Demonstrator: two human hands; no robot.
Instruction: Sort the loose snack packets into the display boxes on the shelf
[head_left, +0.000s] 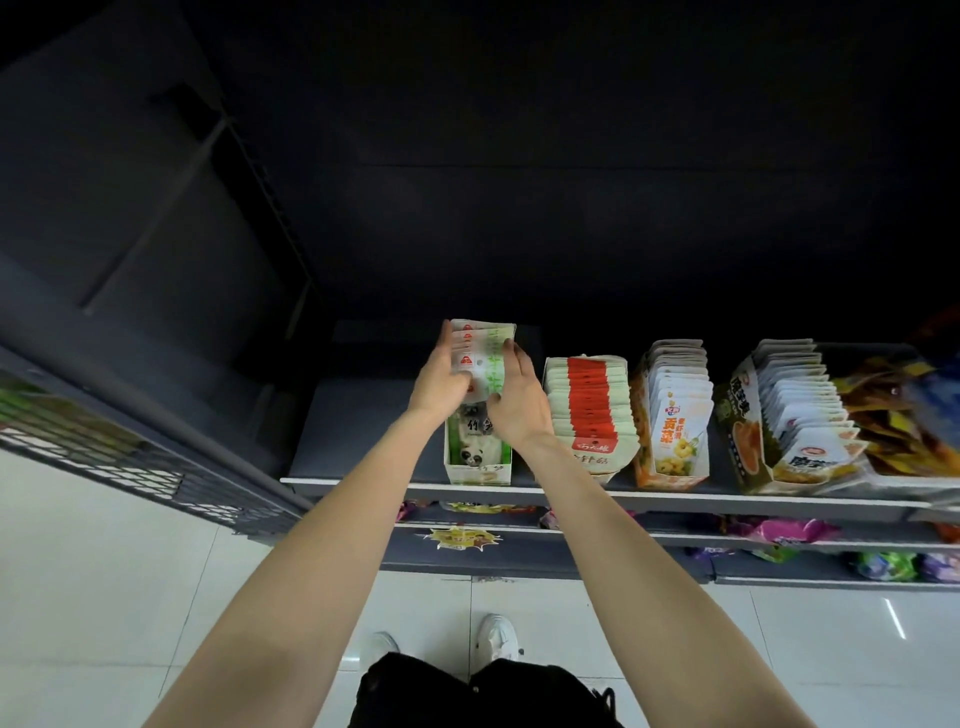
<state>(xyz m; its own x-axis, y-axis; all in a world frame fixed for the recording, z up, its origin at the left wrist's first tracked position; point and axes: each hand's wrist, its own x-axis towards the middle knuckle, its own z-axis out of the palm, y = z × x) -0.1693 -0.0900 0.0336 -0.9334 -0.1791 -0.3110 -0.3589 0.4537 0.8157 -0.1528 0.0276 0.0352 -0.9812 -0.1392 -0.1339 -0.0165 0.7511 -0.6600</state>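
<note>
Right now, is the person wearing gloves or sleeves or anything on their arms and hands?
No. The left hand and right hand are bare, with no gloves, rings or watch showing. Both forearms are bare too, with no sleeves in view. Lower down you can see dark clothing and white shoes.

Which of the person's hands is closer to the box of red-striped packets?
The right hand: it is just left of the red-striped packets. The left hand is further left, beyond the held green packets.

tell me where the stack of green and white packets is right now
In the head view, the stack of packets is held between both hands above the panda box, at the shelf's left end.
</note>
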